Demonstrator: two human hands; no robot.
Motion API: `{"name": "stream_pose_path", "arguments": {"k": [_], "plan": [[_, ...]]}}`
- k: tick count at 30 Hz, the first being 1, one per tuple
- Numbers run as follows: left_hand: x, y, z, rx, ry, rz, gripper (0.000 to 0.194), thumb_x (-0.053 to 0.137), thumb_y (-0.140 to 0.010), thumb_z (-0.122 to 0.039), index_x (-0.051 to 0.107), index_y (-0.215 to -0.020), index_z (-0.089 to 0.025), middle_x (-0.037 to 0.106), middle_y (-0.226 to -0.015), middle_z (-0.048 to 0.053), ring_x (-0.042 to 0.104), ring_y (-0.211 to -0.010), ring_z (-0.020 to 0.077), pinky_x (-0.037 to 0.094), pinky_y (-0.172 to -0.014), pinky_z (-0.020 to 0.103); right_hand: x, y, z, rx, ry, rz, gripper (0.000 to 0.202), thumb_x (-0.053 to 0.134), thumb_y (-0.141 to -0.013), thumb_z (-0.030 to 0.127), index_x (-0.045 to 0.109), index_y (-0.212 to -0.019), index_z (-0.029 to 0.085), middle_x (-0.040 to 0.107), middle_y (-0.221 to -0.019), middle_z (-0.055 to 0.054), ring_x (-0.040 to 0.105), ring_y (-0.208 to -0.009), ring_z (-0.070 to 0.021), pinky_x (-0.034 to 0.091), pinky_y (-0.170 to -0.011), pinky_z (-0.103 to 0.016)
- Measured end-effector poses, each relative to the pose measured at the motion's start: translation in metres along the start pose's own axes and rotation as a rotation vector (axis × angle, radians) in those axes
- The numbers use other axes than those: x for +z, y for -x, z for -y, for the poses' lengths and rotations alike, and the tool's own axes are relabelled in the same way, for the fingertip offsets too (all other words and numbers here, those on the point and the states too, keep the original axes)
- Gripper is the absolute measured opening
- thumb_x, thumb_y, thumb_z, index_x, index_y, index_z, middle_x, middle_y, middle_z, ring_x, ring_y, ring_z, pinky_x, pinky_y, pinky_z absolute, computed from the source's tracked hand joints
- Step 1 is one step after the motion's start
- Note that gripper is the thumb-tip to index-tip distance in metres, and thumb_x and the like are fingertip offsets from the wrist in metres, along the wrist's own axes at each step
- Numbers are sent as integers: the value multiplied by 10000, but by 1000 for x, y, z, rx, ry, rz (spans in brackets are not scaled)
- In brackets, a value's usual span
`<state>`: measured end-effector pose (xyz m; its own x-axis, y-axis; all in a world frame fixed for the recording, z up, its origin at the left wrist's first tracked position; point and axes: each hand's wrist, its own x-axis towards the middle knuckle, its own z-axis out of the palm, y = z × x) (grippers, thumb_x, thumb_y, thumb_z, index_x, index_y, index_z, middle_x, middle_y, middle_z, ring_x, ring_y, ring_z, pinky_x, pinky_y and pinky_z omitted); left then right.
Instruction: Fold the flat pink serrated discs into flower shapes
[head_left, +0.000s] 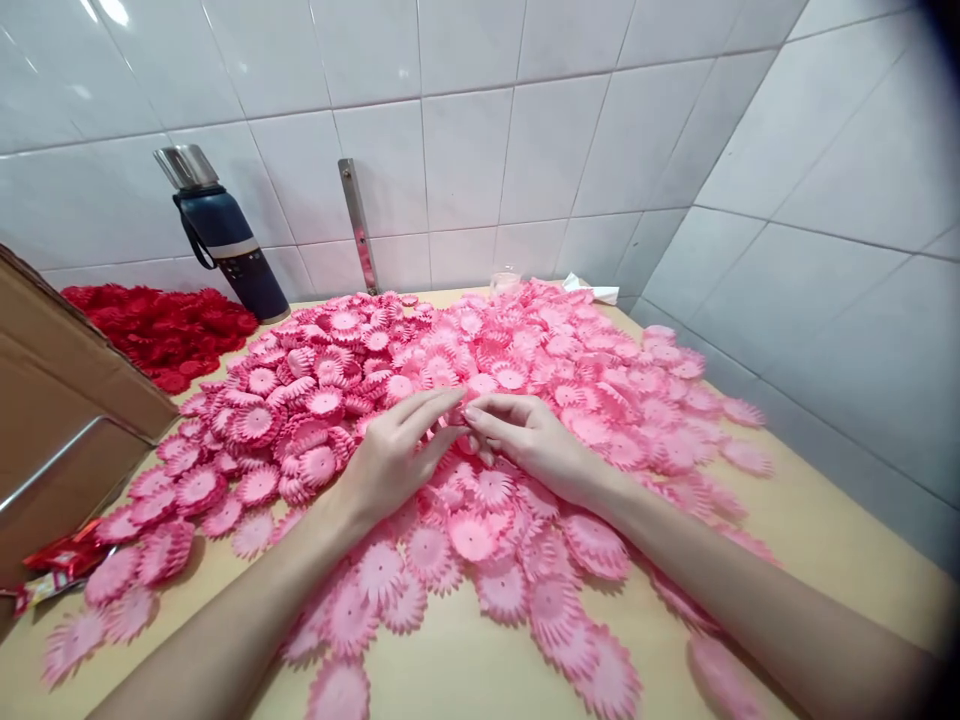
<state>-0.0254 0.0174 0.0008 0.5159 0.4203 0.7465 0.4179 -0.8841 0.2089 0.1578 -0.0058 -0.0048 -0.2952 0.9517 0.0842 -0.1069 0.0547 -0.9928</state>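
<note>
A wide heap of pink round petal pieces [474, 537] with notched edges and a small dark centre dot spreads over the table. Just above the middle of this heap, my left hand [401, 445] and my right hand [536, 440] meet at the fingertips. The thumb and fingers of both are drawn together in a pinch. Whatever lies between them is too small and too covered to name. Deeper pink petal pieces [255, 424] are piled to the left of my left hand, paler ones [667, 430] to the right of my right hand.
Red petal pieces [169, 330] lie at the back left beside a dark blue flask [234, 245] leaning on the tiled wall. A metal strip [357, 225] stands against the tiles. At left are a cardboard box [67, 400] and a red wrapper [67, 555]. A clear cup [505, 282] stands behind the heap.
</note>
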Motion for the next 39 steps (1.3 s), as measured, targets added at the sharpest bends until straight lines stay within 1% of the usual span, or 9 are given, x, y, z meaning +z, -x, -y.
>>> {"name": "stream_pose_path", "arguments": {"k": [5,9,13,19,23,28,32,35,39], "plan": [[0,1,2,60,-28,-3,301,615,-850,-124,603,-1150,-120,691,-1093,118,668,-1008,161,568,-898,291,0,0,2,11,15,-2,232,618,-846,381,634,-791,156,565,-641,9,495,-545,-87,397,-558,-253],[-3,0,2,87,-76,29,286,582,-874,-147,594,-1160,-140,689,-1090,120,675,-986,171,590,-848,312,-2,0,0,34,-5,19,225,610,-857,376,641,-803,160,566,-650,9,491,-550,-84,374,-544,-248],[-6,-2,-1,159,-164,59,251,571,-875,-143,607,-1124,-146,698,-1070,117,691,-913,180,603,-764,308,-6,2,-4,30,-21,19,174,622,-857,348,664,-851,180,542,-668,17,474,-593,-87,369,-579,-251],[-5,-6,-4,176,-166,35,219,587,-863,-143,613,-1081,-131,715,-1021,114,704,-835,182,599,-719,308,-9,5,-7,23,-24,31,136,638,-848,331,670,-827,200,545,-703,7,472,-624,-102,367,-602,-271],[-3,-4,-2,154,-125,31,232,588,-869,-151,606,-1098,-124,708,-1037,121,698,-887,181,600,-763,308,-9,5,-7,24,-49,20,123,644,-844,327,684,-861,213,550,-722,3,472,-646,-108,365,-612,-275],[-2,-1,-1,119,-69,27,270,577,-884,-167,592,-1151,-134,685,-1110,124,670,-1001,170,583,-864,300,-8,4,-6,13,-101,25,117,661,-831,306,682,-791,199,520,-666,19,443,-612,-97,346,-595,-269],[-3,0,-3,98,-65,57,280,552,-900,-167,590,-1176,-160,671,-1155,106,656,-1044,155,565,-911,289,-8,5,-6,9,-154,35,78,666,-823,275,691,-805,203,525,-655,24,446,-598,-93,344,-588,-268],[-4,0,-4,101,-94,84,291,537,-908,-166,592,-1193,-178,662,-1183,93,639,-1081,158,542,-955,294,-8,5,-5,-4,-163,36,78,667,-814,269,692,-794,198,530,-654,21,453,-596,-98,352,-592,-273],[-6,-1,-3,137,-108,56,310,563,-898,-205,602,-1205,-211,649,-1214,77,638,-1083,188,539,-966,344,-10,5,-5,-42,-130,52,89,670,-798,266,680,-761,186,531,-648,19,465,-588,-106,354,-578,-274]]}}
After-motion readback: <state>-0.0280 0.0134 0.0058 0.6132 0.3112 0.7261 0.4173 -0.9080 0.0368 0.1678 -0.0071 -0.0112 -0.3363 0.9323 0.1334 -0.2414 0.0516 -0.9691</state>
